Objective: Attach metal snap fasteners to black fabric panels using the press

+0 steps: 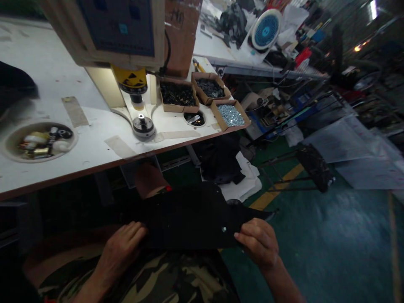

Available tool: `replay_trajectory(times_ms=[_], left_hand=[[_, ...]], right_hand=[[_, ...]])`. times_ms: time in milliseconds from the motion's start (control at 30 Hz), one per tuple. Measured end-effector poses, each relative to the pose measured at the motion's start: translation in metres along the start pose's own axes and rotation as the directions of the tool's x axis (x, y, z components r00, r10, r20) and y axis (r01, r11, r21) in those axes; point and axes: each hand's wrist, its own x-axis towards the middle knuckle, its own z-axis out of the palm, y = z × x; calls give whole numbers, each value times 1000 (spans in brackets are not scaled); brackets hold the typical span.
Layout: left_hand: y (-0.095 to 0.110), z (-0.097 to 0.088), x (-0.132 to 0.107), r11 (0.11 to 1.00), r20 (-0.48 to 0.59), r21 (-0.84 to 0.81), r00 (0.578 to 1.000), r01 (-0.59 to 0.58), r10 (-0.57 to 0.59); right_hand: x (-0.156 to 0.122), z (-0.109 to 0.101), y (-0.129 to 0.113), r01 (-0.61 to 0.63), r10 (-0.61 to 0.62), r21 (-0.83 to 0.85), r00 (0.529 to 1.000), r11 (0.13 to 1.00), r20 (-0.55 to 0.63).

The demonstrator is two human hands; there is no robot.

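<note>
A flat black panel [189, 210] lies across my lap, below the front edge of the worktable. My left hand [123, 243] is closed on its left end, and my right hand [259, 242] pinches its right edge, fingers curled. One small shiny metal fastener [224, 229] shows on the panel near my right hand, and tiny dots that may be holes mark its surface. A dark flap [252, 213] sticks out past its upper right side. Beyond the panel stands a press with a yellow-banded head [131, 80] above a round metal die [143, 125]; neither hand touches it.
Cardboard trays hold dark parts [177, 93], more dark pieces [210, 87] and silvery fasteners [231, 115]. Sunk in the white table [94, 143] is a bowl [71, 145] of mixed hardware. A fan [266, 30] stands behind; a black stool [314, 166] is at right.
</note>
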Motion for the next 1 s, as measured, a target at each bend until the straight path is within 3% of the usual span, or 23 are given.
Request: replay_trajectory(times_ms=[133,300,433,567,700,833,967,1000], left_hand=[[7,4,-24,990,54,-12,989,139,-138],[23,-6,-37,938,-8,-62,939,342,-343],[30,-7,-39,920,-32,-30,920,390,-391],[34,-2,-42,920,-23,-44,921,389,-390],[35,0,-43,914,1,-45,915,403,-404],[31,-5,-44,913,2,-78,916,400,-401],[20,4,-64,934,17,-94,938,346,-346],[18,9,-70,920,12,-97,925,380,-381]], right_hand=[[-15,-8,4,-25,25,-28,1000,999,19],[-60,-5,25,-74,82,-67,988,995,132],[-104,8,40,-128,145,-91,965,988,220],[-127,16,45,-206,224,-95,939,974,262],[-130,21,42,-222,236,-82,936,972,263],[-117,26,29,-221,237,-97,946,970,222],[-94,30,15,-228,239,-76,954,971,183],[-88,31,14,-223,233,-78,960,972,156]])
